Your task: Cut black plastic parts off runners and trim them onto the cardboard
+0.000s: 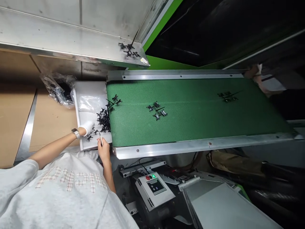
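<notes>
My left hand (88,128), in a white glove with a watch at the wrist, is closed on a branched black plastic piece (90,137) over the white tray (79,135). In my closed right hand (104,151), just to the right, is a slim pen-shaped tool (100,139). Its tip points up beside the black piece; whether it touches cannot be made out. A heap of similar black plastic parts (104,120) lies in the tray against the belt's end. One black cluster (114,101) hangs at the belt edge above the heap.
Another cluster (157,110) and a farther one (227,96) lie on the green conveyor belt (190,121). More black parts (130,50) sit on the metal ledge. A clear bag (58,92) lies left of the tray, near cardboard (52,124). Below the belt is a control box (154,189). Someone's hand (254,72) shows far right.
</notes>
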